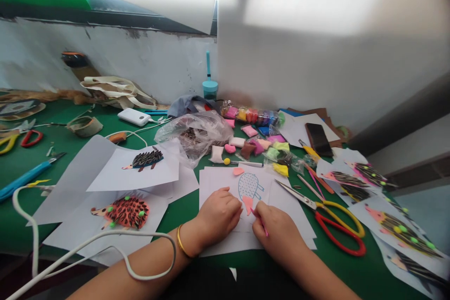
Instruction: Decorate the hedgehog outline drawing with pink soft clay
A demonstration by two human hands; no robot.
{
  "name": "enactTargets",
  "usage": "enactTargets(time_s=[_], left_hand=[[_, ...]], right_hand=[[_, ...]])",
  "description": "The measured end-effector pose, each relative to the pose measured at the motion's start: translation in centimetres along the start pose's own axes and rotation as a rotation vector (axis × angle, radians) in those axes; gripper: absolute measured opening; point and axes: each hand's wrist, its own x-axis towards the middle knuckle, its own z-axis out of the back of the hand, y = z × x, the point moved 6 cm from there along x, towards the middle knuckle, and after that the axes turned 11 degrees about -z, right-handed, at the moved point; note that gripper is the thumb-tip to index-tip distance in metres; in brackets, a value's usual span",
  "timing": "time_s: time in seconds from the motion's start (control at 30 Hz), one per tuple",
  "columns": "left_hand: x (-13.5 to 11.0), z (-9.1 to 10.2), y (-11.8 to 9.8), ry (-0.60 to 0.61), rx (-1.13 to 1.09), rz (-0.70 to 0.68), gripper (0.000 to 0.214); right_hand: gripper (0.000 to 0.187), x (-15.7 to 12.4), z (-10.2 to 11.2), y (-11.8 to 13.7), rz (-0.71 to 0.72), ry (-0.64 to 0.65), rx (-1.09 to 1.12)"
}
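Head view: hands just apart, left hand (217,215) resting on white paper (246,240), right hand (277,230) pinching a slim pink stick (265,229) beside a pink clay snout (248,204) on a blue-drawn hedgehog outline (249,186).

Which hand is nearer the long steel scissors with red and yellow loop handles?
Right hand: just left of the red-and-yellow-handled steel scissors, not touching them. Left hand: farther left, past the right hand.

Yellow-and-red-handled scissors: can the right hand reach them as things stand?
Probably yes. The right hand sits close beside the scissors, with only flat paper and green tabletop between them, though it is holding a pink stick.
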Motion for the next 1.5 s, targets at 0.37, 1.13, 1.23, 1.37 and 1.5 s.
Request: enactTargets(time_s=[0.37, 1.13, 1.23, 1.37, 1.5], left_hand=[[0.1, 0.1, -0.1, -0.003, 0.000, 0.007, 0.012], [-0.1, -0.1, 0.0, 0.020, 0.012, 0.023, 0.010], [0.0, -0.1, -0.1, 0.019, 0.004, 0.018, 0.010], [0.0, -0.1, -0.1, 0.017, -0.002, 0.016, 0.010], [-0.1, -0.2, 0.0, 0.021, 0.002, 0.020, 0.010]], right_hand=[[0.014, -0.9, -0.5, -0.4, -0.001, 0.009, 0.035], [0.012, -1.2, -1.0, 0.1, 0.071, -0.093, 0.061], [0.013, -1.5, -1.0, 0.2, 0.098, -0.119, 0.046], [0.014, -1.8, -1.1, 0.2, 0.113, -0.133, 0.032], [0.015, -1.7, -1.1, 0.1, 0.122, -0.151, 0.013]])
